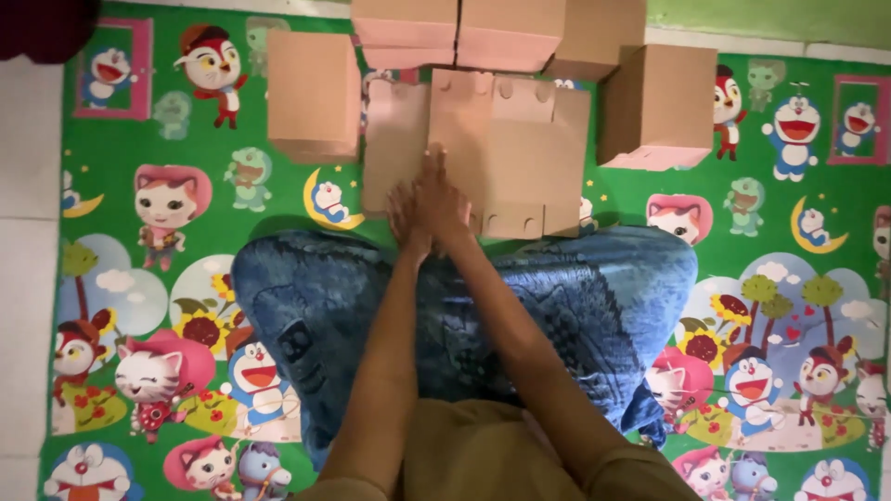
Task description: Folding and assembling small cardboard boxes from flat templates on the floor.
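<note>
Green cartoon mat [121,148]; both hands [429,206] pressing flat cardboard [506,153].

Play mat [167,148]: green, printed all over with cartoon cats, birds, moons, trees and sunflowers; lies flat on the floor. Folded cardboard box [313,93]: plain brown, standing on the mat at upper left. Second folded box [661,104]: same kind, upper right, well apart from the first. Further boxes [459,32]: a row along the mat's far edge, touching one another. Patterned blue cloth [306,306]: covers the seated person's lap. Pale tiled floor [23,232]: strip beside the mat's left edge
</note>
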